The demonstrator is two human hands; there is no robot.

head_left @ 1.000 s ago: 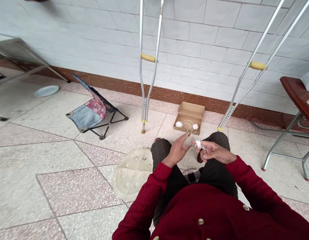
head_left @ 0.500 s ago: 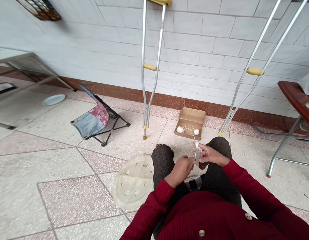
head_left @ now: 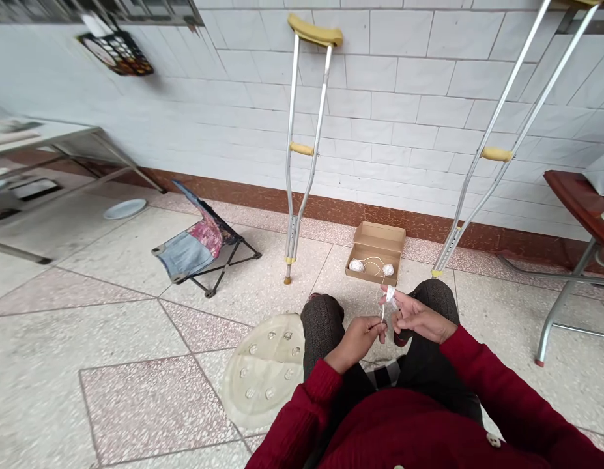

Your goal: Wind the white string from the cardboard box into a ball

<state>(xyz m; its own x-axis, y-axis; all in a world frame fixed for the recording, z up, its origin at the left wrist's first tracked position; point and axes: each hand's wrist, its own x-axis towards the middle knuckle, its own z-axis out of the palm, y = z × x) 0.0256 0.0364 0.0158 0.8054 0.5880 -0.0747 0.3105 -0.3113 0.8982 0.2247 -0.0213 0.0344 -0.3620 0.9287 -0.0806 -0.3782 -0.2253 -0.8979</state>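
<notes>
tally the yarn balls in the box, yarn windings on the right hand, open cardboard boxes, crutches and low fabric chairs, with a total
Yarn balls: 2
Yarn winding on the right hand: 1
Open cardboard box: 1
Crutches: 2
Low fabric chair: 1
Total: 7

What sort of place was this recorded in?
Probably a room in a home, though a care setting is possible: a low folding chair and crutches by a tiled wall.
</notes>
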